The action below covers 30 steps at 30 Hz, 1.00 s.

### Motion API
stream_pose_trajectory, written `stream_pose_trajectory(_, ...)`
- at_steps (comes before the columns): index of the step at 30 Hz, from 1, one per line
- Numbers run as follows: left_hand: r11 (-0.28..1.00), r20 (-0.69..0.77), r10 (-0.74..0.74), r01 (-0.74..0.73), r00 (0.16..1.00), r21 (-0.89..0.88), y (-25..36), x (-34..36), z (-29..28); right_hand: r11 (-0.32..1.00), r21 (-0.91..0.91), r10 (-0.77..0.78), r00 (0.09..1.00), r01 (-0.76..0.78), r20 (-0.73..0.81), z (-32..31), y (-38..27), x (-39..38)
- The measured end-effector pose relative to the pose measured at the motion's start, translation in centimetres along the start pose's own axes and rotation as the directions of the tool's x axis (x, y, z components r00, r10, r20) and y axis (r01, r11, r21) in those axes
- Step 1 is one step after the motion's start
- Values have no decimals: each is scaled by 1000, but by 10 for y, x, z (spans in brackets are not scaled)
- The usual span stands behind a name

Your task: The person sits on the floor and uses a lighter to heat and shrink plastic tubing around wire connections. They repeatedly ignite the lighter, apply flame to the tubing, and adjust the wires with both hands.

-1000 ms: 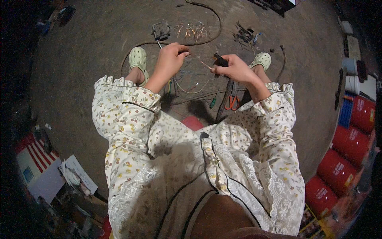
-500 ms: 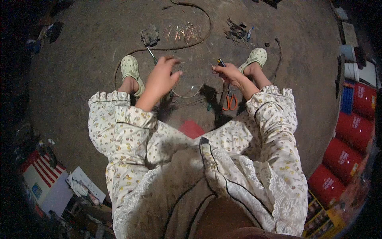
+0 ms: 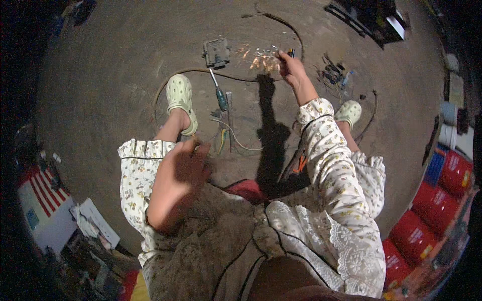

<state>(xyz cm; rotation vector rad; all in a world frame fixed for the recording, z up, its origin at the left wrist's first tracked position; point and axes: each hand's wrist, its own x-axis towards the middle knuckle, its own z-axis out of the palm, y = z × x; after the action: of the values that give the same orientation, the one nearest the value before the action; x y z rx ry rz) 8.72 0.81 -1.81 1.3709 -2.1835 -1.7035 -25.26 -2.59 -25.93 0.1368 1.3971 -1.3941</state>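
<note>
My right hand (image 3: 293,71) reaches out over a pile of bright copper wire ends (image 3: 263,62). Its fingers are closed round a small black-and-yellow tool (image 3: 291,53), whose exact kind I cannot make out; a thin shiny bit shows at the fingertips. Close to my lap is my left hand (image 3: 182,170), bent, shaded and smeared by motion, so its fingers do not show clearly. Ahead of it on the floor lie a screwdriver (image 3: 221,98) with a dark green handle, a yellow-green wire (image 3: 222,138) and a pale wire (image 3: 240,145).
A grey boxy part (image 3: 217,52) lies beyond the screwdriver, by a long brown cable (image 3: 187,70). Dark scraps (image 3: 334,72) sit farther right. Orange-handled scissors (image 3: 300,163) lie partly under my right sleeve. Red containers (image 3: 444,200) line the right side.
My right hand has moved forward to the copper wire, still gripping the small tool. My left hand has drawn back toward my lap. The view has shifted, uncovering the screwdriver's handle.
</note>
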Motion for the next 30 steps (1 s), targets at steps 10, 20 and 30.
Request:
stream_pose_trajectory(10,733,230,-19,-143,973,665,14,12,-26,892,-417,-148,984,174,94,90,39,132)
stream_pose_trajectory(20,802,140,-103,-1,985,597,16,22,-42,219,-970,-402,916,101,4,139,125,132)
stream_pose_trajectory(30,784,222,-188,10,957,621,12,22,-38,393,-796,-299,882,461,363,233,169,132)
